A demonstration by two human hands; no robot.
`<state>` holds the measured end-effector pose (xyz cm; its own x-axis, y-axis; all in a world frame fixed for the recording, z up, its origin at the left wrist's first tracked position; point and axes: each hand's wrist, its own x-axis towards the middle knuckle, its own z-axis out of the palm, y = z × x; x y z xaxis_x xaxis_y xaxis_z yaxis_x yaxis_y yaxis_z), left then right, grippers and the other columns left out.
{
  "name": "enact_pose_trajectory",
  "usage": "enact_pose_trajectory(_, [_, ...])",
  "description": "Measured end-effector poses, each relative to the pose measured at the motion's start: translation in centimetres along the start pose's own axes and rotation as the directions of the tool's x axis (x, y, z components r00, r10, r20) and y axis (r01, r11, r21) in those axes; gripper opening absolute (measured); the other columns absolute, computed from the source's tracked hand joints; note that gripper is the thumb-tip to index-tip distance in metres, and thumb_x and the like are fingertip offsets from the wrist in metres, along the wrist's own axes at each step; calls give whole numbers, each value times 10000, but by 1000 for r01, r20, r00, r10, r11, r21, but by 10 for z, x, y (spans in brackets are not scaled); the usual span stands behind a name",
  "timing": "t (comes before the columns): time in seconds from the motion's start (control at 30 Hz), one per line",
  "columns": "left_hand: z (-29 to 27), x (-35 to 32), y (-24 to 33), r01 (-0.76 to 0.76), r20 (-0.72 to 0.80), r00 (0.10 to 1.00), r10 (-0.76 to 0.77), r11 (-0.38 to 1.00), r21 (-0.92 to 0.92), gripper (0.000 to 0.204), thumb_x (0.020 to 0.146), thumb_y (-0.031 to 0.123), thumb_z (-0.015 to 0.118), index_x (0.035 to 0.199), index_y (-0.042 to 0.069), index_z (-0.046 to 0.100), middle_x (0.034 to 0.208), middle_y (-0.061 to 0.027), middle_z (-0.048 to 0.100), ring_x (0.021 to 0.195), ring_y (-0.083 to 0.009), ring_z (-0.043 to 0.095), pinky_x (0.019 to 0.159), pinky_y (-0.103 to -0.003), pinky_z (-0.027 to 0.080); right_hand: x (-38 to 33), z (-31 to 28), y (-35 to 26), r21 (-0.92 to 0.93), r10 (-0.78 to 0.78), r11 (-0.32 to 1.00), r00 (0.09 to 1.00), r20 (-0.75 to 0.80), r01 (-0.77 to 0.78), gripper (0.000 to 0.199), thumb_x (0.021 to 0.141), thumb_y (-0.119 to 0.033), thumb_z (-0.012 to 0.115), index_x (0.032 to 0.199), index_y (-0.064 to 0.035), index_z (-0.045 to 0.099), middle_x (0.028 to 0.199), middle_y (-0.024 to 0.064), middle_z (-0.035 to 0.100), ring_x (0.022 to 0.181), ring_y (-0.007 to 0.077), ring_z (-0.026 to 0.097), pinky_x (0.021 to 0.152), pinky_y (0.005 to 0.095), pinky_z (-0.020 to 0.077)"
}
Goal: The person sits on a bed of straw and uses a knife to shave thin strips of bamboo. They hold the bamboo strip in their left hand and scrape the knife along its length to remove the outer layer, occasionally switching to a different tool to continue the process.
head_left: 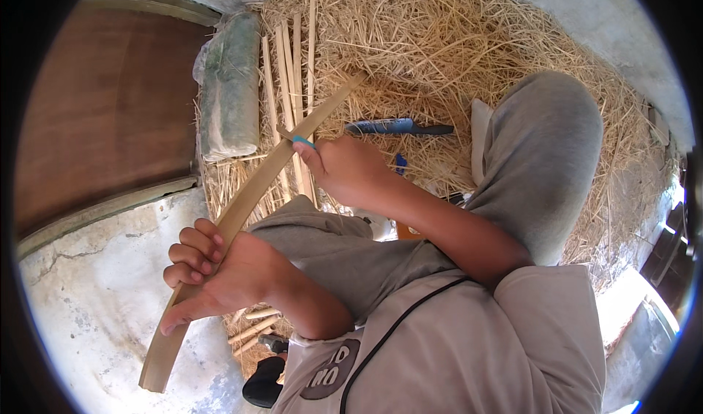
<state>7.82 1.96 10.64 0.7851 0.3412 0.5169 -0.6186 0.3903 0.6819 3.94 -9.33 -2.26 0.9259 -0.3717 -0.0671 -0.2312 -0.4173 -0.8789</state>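
A long, flat strip of bamboo or wood (245, 200) slants across in front of me, from the straw at its far end to the lower left. My left hand (231, 271) is closed around its near part, with the thumb stretched along it. At its middle, my right hand (344, 166) grips a small tool with a teal part (303, 142), held against the strip; the fist hides most of this tool. Just beyond that fist lies a knife (395, 126) with a bluish blade and a dark handle, flat on the straw.
Straw (432, 40) covers the floor ahead. Several thin pale strips (296, 70) lie beside a greenish roll (231, 84). A brown panel (110, 106) stands at the left above a pale wall (80, 289). My bent knee (549, 143) rises at the right.
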Motion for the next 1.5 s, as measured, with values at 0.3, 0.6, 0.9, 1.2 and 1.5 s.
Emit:
enact_pose_trajectory(0.3, [1, 5, -2, 0, -45, 999, 2, 999, 33, 741, 894, 851, 427, 665, 167, 262, 618, 28, 219, 564, -126, 201, 533, -284, 198, -3, -2, -4, -34, -36, 999, 999, 16, 37, 678, 1096, -498, 351, 756, -30, 704, 613, 189, 649, 635, 399, 694, 621, 512, 559])
enact_pose_trajectory(0.6, [0, -3, 2, 38, 34, 999, -37, 999, -27, 743, 892, 851, 427, 665, 163, 261, 630, 31, 211, 582, -124, 201, 548, -286, 193, 13, -15, 10, 37, 130, 990, 981, 140, -137, 698, 1104, -507, 340, 751, -6, 674, 623, 207, 631, 608, 425, 664, 628, 533, 543])
enact_pose_trajectory(0.9, [2, 4, 6, 10, -52, 999, -10, 1000, 4, 739, 889, 845, 451, 668, 168, 250, 633, 35, 201, 582, -120, 192, 544, -282, 182, 11, -7, 19, 12, 92, 995, 985, 148, -95, 718, 1101, -519, 318, 758, -33, 720, 628, 165, 647, 615, 373, 683, 628, 507, 553])
enact_pose_trajectory(1.2, [0, 10, -1, -16, -16, 1000, 16, 1000, 7, 741, 892, 851, 426, 654, 172, 248, 605, 33, 190, 547, -116, 178, 514, -275, 165, 12, -2, 22, -42, 60, 997, 997, 53, -58, 695, 1100, -475, 337, 713, -32, 709, 617, 168, 641, 596, 369, 674, 597, 506, 543])
enact_pose_trajectory(1.5, [5, 2, 3, -29, -22, 999, 32, 993, 111, 761, 864, 879, 434, 660, 171, 242, 618, 25, 195, 574, -138, 178, 539, -295, 176, 1, -10, 11, 41, 71, 996, 993, 94, -75, 635, 1102, -432, 374, 736, -5, 669, 599, 201, 611, 601, 422, 647, 617, 538, 534])
